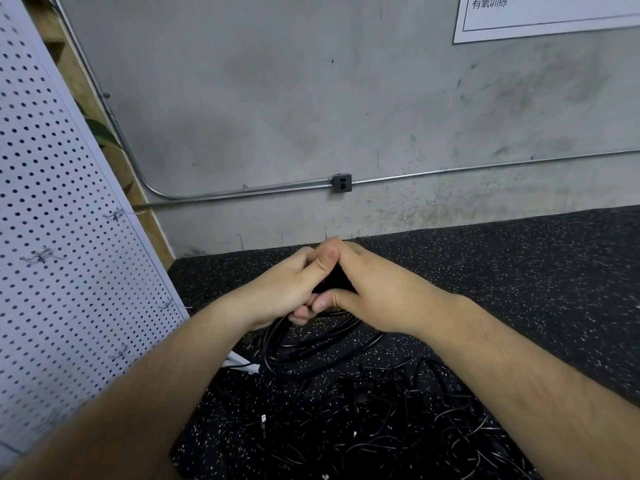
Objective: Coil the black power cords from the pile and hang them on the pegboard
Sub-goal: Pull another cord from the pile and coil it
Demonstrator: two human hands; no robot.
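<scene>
Many loose cords (398, 427) lie tangled on the floor, below the grip and nearer. Just under it hangs the coil (311, 344): limp, light and springy, likely to unwind unless held where its loops bunch. There the left hand (287, 285) and right hand (377, 292) meet, fingers curled round it. Left of the grip stands the pegboard (52, 202).

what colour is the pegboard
The pegboard is white, dotted with rows of dark holes; the head view shows it.
</scene>
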